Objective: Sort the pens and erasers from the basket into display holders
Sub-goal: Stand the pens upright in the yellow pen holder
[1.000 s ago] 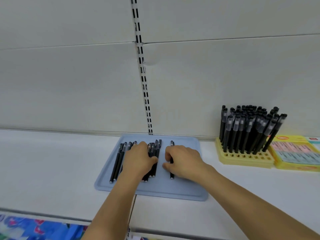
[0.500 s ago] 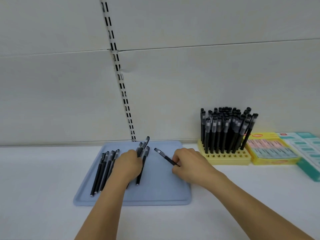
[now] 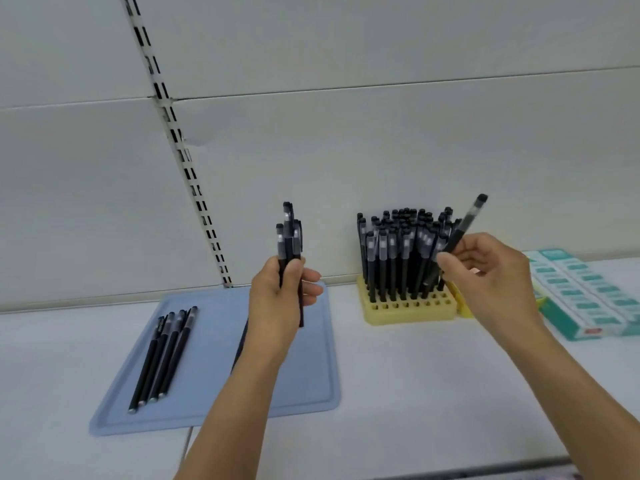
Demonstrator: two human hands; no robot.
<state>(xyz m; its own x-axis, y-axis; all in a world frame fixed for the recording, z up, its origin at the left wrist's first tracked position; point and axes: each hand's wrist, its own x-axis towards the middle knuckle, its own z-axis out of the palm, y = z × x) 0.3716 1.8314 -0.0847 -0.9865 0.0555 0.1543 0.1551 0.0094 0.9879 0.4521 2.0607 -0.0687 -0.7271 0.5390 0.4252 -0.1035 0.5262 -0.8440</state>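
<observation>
The left hand (image 3: 277,299) grips a bunch of pens (image 3: 290,237) upright above the tray (image 3: 311,375), their lower ends partly hidden by the palm. The right hand (image 3: 491,275) pinches one tilted pen (image 3: 464,226) over the holder (image 3: 408,308), its tip lost among the standing pens. Four loose pens (image 3: 162,358) lie on the tray; the eraser boxes (image 3: 585,292) are cut off at the right edge.
</observation>
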